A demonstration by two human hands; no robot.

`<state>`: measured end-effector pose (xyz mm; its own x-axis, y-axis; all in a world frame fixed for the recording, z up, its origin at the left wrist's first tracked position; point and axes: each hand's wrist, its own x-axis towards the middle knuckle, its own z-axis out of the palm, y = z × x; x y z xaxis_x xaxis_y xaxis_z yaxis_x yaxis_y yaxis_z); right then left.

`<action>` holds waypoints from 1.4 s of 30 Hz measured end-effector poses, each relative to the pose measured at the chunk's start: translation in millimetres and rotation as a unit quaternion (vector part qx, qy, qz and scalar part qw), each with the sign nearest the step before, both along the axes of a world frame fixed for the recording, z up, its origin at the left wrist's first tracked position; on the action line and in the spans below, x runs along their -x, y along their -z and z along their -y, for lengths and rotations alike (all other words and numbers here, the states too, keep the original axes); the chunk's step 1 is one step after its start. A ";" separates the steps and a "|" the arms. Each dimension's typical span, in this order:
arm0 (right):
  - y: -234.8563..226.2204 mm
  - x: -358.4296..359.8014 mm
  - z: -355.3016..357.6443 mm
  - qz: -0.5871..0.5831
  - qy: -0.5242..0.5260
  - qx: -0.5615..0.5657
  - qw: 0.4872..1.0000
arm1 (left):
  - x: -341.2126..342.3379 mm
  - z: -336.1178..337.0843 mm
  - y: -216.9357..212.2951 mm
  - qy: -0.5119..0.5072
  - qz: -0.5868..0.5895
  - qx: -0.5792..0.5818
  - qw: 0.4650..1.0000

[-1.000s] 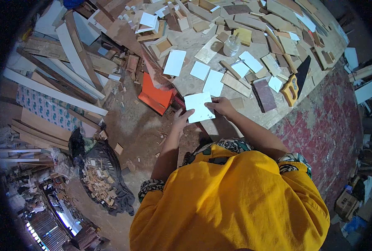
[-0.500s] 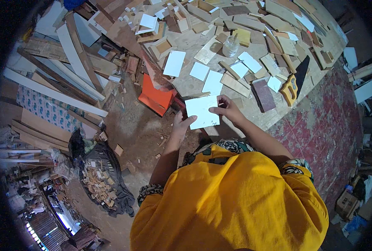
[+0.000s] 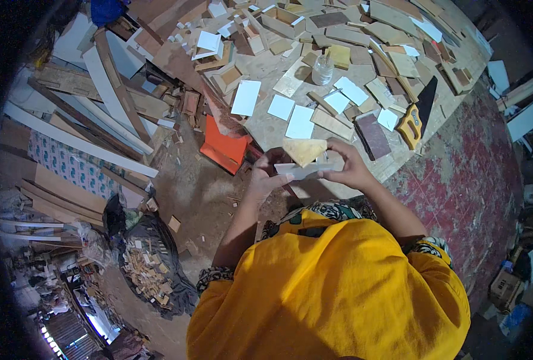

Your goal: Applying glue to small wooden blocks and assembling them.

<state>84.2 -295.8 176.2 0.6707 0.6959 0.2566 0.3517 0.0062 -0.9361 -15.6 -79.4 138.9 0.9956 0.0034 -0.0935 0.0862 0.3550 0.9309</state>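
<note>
In front of my body I hold a small white-faced wooden piece (image 3: 299, 171) with both hands. It is tilted so that its edge faces me, and a pale triangular wooden part (image 3: 304, 150) shows on its far side. My left hand (image 3: 269, 175) grips the left end, thumb on the near side. At the right end my right hand (image 3: 348, 167) is closed on it the same way, its fingers behind. Just beyond lie a white panel (image 3: 300, 122) and a bare wooden strip (image 3: 332, 125) on the worktable (image 3: 263, 125).
A yellow-handled handsaw (image 3: 411, 127) lies to the right, near a clear bottle (image 3: 323, 71). Wooden offcuts and small open boxes (image 3: 227, 75) crowd the far tabletop. An orange folded sheet (image 3: 224, 146) is left of the table. A dark sack of scraps (image 3: 152, 270) sits on the floor.
Both hands have turned the white piece from lying broad face up to edge-on, bringing the triangular wooden part into sight. My right hand has shifted slightly right.
</note>
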 end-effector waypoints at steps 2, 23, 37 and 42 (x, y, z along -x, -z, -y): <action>-5.1 -0.9 4.5 0.049 0.014 0.020 0.998 | -5.7 7.3 -17.6 0.006 0.007 0.024 1.000; -64.5 14.1 27.0 0.409 0.053 0.073 0.908 | -18.4 27.3 -40.5 -0.095 0.008 0.102 0.990; -55.8 12.8 32.7 0.500 0.094 0.094 0.856 | -9.3 31.0 -59.2 0.012 -0.101 0.285 0.953; -52.5 10.4 33.8 0.507 0.078 0.110 0.851 | -11.4 35.4 -61.9 0.071 -0.085 0.208 0.972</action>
<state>73.8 -329.6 228.6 0.2714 0.7246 0.6334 0.9599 -0.2520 -0.1230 -4.2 -114.8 200.8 0.9534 -0.2056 -0.2207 0.3015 0.6707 0.6777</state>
